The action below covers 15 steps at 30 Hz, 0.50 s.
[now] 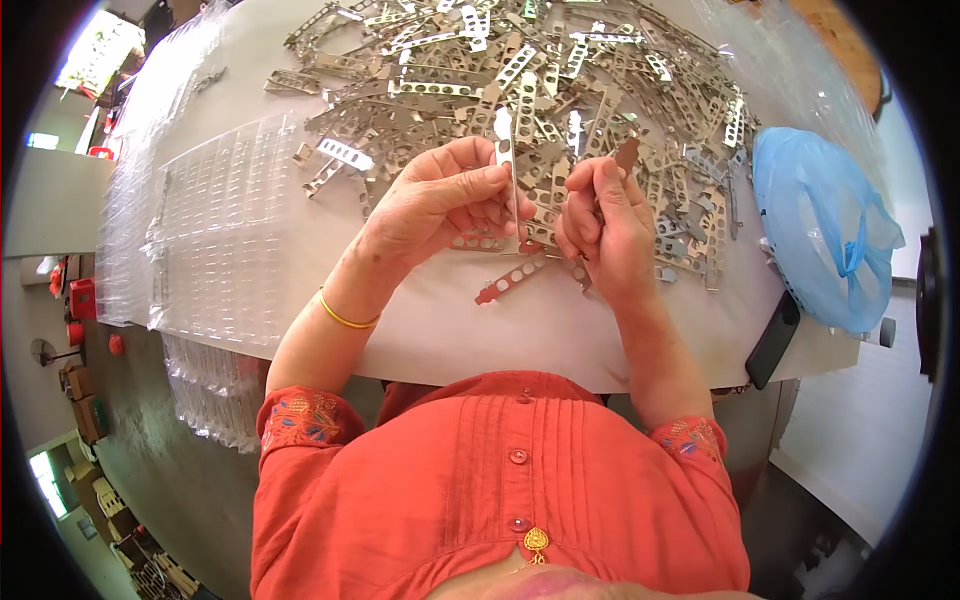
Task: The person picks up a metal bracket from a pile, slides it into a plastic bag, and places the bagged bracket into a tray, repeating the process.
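Above the near side of the metal pile (560, 95), your left hand (432, 196) pinches a perforated strip (504, 150) upright, probably to keep its faces visible, while your right hand (612, 225) curls closed around a second strip (627, 155).

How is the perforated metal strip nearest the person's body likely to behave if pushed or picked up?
The strip probably feels stiff, as it looks like flat metal. Its row of holes suggests it is light for its size. Lying flat, it would likely slide rather than roll.
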Motion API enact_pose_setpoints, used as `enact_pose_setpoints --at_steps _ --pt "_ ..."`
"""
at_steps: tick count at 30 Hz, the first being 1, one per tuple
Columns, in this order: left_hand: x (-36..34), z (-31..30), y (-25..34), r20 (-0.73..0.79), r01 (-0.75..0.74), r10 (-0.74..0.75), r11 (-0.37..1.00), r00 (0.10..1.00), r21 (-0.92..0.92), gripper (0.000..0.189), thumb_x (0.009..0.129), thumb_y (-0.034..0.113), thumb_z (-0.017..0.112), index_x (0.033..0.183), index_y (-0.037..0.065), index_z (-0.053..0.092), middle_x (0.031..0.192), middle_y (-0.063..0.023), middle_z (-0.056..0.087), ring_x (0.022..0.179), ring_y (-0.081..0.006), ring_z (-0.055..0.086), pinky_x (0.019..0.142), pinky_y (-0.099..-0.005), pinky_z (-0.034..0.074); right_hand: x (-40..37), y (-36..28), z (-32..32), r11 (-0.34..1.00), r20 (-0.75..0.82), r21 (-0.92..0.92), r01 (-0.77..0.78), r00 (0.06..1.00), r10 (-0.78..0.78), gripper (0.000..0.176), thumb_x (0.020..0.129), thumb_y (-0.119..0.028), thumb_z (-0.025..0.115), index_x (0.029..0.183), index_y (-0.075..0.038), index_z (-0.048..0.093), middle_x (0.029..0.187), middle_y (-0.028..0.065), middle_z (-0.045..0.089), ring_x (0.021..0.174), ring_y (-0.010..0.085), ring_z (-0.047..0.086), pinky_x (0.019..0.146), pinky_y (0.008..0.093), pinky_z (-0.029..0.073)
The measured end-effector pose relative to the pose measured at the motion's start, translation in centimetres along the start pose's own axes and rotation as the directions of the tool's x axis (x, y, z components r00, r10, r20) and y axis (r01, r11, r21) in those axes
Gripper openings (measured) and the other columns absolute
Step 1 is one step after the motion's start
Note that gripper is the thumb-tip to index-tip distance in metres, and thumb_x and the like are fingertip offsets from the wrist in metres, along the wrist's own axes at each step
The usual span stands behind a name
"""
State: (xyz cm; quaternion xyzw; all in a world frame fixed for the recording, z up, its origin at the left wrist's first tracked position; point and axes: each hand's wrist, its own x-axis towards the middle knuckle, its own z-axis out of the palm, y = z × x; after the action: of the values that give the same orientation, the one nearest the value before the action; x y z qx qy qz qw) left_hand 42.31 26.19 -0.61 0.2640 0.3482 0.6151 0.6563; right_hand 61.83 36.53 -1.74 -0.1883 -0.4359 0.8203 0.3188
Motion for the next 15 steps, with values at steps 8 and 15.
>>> enact_pose_setpoints --at_steps 8,15 --pt "0.3 0.3 -1.1 0.066 0.022 -0.019 0.999 0.998 -0.041 0.011 0.102 0.013 0.059 0.104 0.004 0.054 0.094 -0.0168 0.072 0.082 -0.0212 0.073 0.074 -0.0322 0.061 -0.1 0.0 0.0 0.999 0.007 -0.01 -0.03 1.0 0.03 0.031 0.109 -0.031 0.046 0.099 -0.005 0.06 0.059 -0.0039 0.041 0.046 0.0051 0.033 0.045 0.0233 0.036" --pt "-0.3 1.2 -1.6 0.008 -0.011 0.009 0.962 1.0 0.271 0.016 0.101 0.017 0.062 0.101 0.004 0.053 0.091 -0.0106 0.071 0.081 -0.017 0.072 0.068 -0.0274 0.056 -0.5 -0.1 0.6 0.945 0.011 -0.319 -0.076 0.996 0.083 0.019 0.098 -0.019 0.067 0.11 -0.005 0.06 0.078 -0.0013 0.065 0.061 0.0025 0.057 0.046 0.0194 0.039"
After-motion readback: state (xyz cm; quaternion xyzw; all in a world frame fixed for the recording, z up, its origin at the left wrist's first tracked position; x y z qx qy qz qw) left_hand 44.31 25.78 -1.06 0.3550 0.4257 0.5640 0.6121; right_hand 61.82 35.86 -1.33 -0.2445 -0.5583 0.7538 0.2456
